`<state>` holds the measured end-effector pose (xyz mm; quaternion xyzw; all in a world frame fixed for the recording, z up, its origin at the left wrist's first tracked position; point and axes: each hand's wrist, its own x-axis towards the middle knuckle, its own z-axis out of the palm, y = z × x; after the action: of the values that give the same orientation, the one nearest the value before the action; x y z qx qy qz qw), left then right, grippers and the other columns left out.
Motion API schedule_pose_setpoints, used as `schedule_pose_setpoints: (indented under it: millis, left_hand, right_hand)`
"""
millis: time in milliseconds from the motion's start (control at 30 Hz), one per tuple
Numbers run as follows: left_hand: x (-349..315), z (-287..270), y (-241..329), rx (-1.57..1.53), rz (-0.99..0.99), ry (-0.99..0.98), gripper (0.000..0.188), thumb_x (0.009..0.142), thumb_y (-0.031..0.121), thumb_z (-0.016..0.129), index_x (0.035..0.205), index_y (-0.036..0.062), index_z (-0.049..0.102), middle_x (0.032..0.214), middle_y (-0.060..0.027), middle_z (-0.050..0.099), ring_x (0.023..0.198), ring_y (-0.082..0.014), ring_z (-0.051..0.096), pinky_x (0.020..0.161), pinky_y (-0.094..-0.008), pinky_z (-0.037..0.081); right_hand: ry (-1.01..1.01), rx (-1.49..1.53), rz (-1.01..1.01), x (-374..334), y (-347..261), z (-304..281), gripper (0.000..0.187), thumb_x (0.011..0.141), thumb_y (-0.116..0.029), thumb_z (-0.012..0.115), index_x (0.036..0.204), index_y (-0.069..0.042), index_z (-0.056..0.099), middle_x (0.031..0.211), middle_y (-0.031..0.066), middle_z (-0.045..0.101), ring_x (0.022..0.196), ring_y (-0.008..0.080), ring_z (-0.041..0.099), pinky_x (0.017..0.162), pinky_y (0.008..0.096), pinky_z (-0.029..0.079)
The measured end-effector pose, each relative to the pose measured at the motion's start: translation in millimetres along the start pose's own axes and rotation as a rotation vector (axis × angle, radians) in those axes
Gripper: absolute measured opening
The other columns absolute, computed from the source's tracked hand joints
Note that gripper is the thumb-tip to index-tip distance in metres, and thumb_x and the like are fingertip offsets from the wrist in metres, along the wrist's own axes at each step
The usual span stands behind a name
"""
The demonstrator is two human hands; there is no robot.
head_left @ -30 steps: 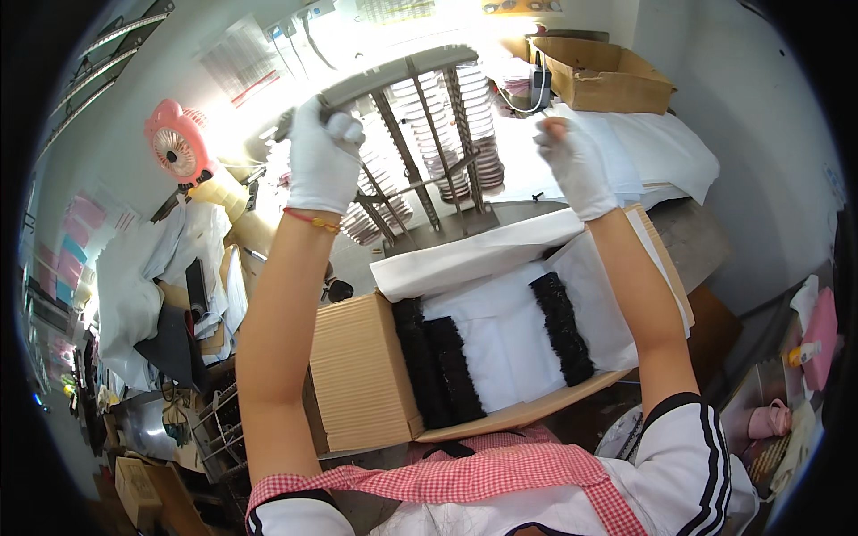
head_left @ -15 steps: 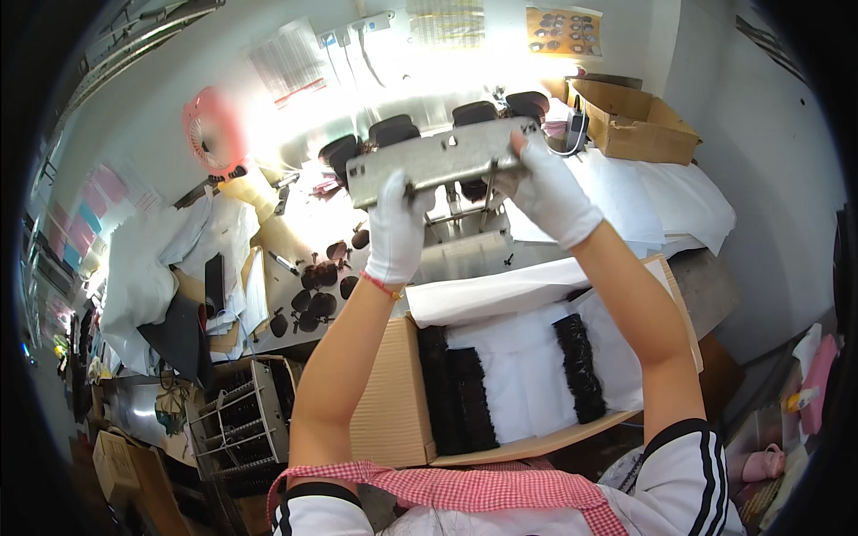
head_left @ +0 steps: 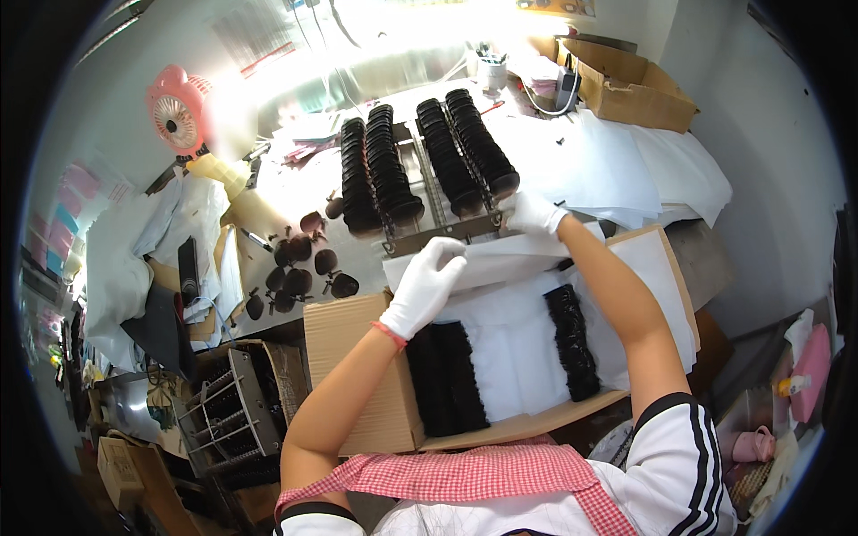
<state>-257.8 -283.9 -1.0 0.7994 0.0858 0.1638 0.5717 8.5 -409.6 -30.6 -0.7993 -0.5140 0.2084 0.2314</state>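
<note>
A metal rack [head_left: 434,234] lies on the worktable, carrying several long rows of dark tinted lenses [head_left: 390,170]. My right hand [head_left: 534,214], in a white glove, has its fingers closed at the rack's near right corner, beside the end of the rightmost row. My left hand [head_left: 427,284], gloved as well, hovers just in front of the rack's near plate with its fingers loosely bent and apart, holding nothing. Below both hands stands an open cardboard box [head_left: 357,375] lined with white paper [head_left: 514,371]. Dark packed rows [head_left: 572,344] lie along its sides.
Loose dark lenses [head_left: 292,279] and a pen [head_left: 256,239] lie left of the rack. A pink fan [head_left: 176,112] stands at back left. White sheets [head_left: 608,170] and another cardboard box [head_left: 621,103] sit at right. A second rack [head_left: 232,411] is lower left.
The rack, tilted up between both hands before, now lies flat on the table with its lens rows showing. My left hand has come off it and drawn nearer. The view has shifted slightly.
</note>
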Motion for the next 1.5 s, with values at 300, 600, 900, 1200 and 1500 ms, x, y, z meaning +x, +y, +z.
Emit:
schedule_pose_setpoints:
  millis: [300,600,900,1200,1500]
  left_hand:
    - [58.9,40.4,-41.5,1.092,0.12,0.302,0.04,0.086,0.024,0.064,0.121,0.0052,0.064,0.133,-0.0195,0.055,0.118,-0.0356,0.055,0.103,-0.0424,0.043]
    - [66.0,37.6,-61.7,1.016,0.178,0.408,0.018,0.081,0.009,0.065,0.099,0.006,0.069,0.125,-0.0146,0.061,0.089,-0.0334,0.066,0.084,-0.0431,0.054]
    - [62.5,36.0,-55.0,0.954,0.225,0.39,0.025,0.08,0.008,0.065,0.104,0.0032,0.065,0.122,-0.0192,0.06,0.099,-0.0363,0.063,0.091,-0.0456,0.05]
    - [46.8,72.8,13.5,-1.388,-0.326,0.156,0.04,0.101,0.047,0.05,0.126,0.0163,0.054,0.125,-0.0075,0.059,0.113,-0.0225,0.059,0.099,-0.04,0.049]
    - [70.6,58.8,-17.0,-0.443,-0.316,0.298,0.014,0.091,0.015,0.065,0.089,0.0096,0.053,0.084,-0.001,0.06,0.07,-0.0085,0.06,0.054,-0.0252,0.046]
  right_hand:
    - [0.397,0.673,0.036,-1.5,19.6,-17.4,0.064,0.085,-0.022,0.074,0.137,0.005,0.049,0.133,0.0158,0.056,0.119,0.0215,0.055,0.104,0.0326,0.043]
    - [0.288,0.312,-0.333,16.3,7.8,-15.7,0.064,0.082,-0.002,0.069,0.143,-0.007,0.051,0.105,0.0058,0.07,0.085,0.0084,0.063,0.082,0.0221,0.051]
    - [0.856,-0.377,-0.599,15.4,-20.3,33.1,0.047,0.088,0.005,0.055,0.134,-0.005,0.057,0.125,0.0191,0.065,0.105,0.0336,0.067,0.09,0.0362,0.056]
    - [0.59,-0.312,-0.63,-58.4,-91.7,10.4,0.046,0.082,-0.011,0.064,0.127,-0.006,0.06,0.109,0.0145,0.068,0.096,0.0301,0.066,0.086,0.036,0.052]
    - [0.616,0.482,-0.061,35.1,7.6,-24.9,0.053,0.09,-0.017,0.068,0.134,0.007,0.051,0.123,0.0165,0.065,0.113,0.0211,0.061,0.1,0.0326,0.047]
